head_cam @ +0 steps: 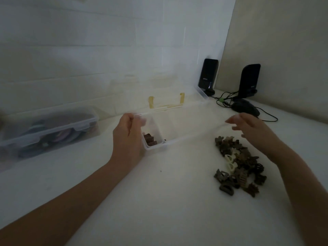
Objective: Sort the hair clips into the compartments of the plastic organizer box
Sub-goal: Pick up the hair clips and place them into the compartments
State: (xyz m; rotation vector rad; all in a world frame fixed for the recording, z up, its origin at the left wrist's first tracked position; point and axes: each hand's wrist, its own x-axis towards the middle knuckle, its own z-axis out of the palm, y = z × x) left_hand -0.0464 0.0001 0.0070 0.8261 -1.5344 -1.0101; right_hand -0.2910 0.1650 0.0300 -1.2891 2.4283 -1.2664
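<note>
Hair clips [238, 164] heaped on worktop [168, 201] just below spread, empty right hand [252, 128], left hand [126, 134] with fingers curled round organizer box [156, 147] end wall beside brown clips [150, 140]; probably light, stiff, springy, best pinched across bodies.

We count one clear organizer box [156, 148] at our left hand [126, 134], one lidded container [49, 128] left of it, two black speakers [208, 75] beyond our right hand [252, 128], one mouse [245, 108]; piled hair clips [237, 164] too tangled to count.
</note>
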